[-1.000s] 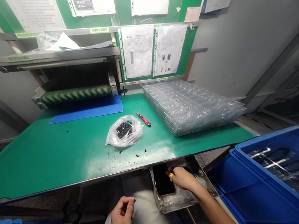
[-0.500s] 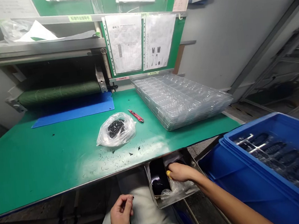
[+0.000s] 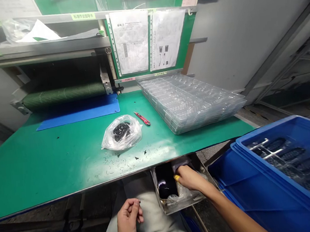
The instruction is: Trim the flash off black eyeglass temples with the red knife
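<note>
My left hand (image 3: 128,220) is held over my lap with thumb and index finger pinched together. A tiny dark piece (image 3: 139,202) shows at its fingertips, too small to name. My right hand (image 3: 190,178) reaches into an open metal drawer (image 3: 186,205) under the table edge, fingers curled downward and partly hidden, with a yellow cover on one finger. What those fingers hold, if anything, cannot be seen. Left of that hand in the drawer is a compartment with a black inside (image 3: 166,183). Clear plastic film (image 3: 183,192) lies beneath the hand.
On the green table (image 3: 73,161) are a clear bag (image 3: 110,139) of small black pieces, a red cutter (image 3: 142,118), black scraps and stacked clear trays (image 3: 195,104). A blue bin (image 3: 240,169) with trays of dark parts stands right. A conveyor roller (image 3: 64,94) is behind.
The view has shifted slightly. My right hand stays in the drawer, its wrist turned a little. My left hand keeps its pinch over my lap.
</note>
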Demonstrator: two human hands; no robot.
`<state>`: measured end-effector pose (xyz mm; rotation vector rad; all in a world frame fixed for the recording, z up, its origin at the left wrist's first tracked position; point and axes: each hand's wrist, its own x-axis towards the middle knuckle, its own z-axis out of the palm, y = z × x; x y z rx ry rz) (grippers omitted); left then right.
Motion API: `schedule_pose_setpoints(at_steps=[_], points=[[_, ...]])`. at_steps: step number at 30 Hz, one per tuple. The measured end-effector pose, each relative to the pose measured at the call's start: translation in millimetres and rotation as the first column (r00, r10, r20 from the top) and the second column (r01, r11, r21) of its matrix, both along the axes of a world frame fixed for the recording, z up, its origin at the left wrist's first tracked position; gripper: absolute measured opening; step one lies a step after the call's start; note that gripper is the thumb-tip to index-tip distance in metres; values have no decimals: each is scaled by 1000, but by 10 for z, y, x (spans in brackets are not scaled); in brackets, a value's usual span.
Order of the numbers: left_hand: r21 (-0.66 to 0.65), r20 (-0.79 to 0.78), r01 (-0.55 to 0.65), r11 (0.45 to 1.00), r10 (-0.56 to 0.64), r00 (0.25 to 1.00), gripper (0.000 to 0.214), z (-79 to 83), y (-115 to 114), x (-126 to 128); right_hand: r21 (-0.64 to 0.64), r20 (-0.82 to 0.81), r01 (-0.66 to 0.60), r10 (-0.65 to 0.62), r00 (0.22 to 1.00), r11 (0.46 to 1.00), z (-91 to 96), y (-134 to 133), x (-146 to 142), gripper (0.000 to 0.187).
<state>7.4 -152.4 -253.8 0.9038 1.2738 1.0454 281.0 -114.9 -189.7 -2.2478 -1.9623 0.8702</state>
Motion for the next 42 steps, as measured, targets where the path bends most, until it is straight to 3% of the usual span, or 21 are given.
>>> schedule_pose_setpoints(at_steps=[3,6,8,11,17,21,26,29,33,37,40,42], points=[[-6,29,-4,1000,4,1000,54,25,0,2,120,1,-37,37,999,992,129,-232,-23,23],[-13,47,-11,1000,12,999,54,70,4,2,246,-59,-179,199,978,953,243,-577,-128,21],[-20,61,-7,1000,8,998,54,95,8,15,323,-75,-278,317,945,904,248,-767,-209,22],[-26,82,6,1000,-4,997,55,111,14,44,427,-32,-340,389,921,838,145,-899,-266,5],[-32,105,-6,999,10,994,54,76,22,47,553,58,-398,443,895,732,-41,-829,-178,19],[-42,121,-10,999,15,993,52,41,10,27,605,87,-377,413,907,702,-10,-682,-164,24],[-50,126,-43,998,49,991,52,95,30,18,637,92,-364,402,911,679,78,-453,-174,18],[-34,133,-66,997,70,989,53,241,84,21,639,77,-356,404,912,682,105,-385,-152,17],[34,151,-74,997,68,986,44,560,183,27,638,28,-319,392,919,701,170,-391,-122,16],[119,178,-67,991,45,983,33,900,278,34,634,-37,-267,374,927,726,467,-328,-213,13],[173,192,-66,983,32,981,26,1112,349,39,653,-76,-186,308,948,734,823,44,-365,13],[208,214,-92,974,46,976,23,1245,397,48,665,-78,-81,177,981,742,1034,523,-456,21]])
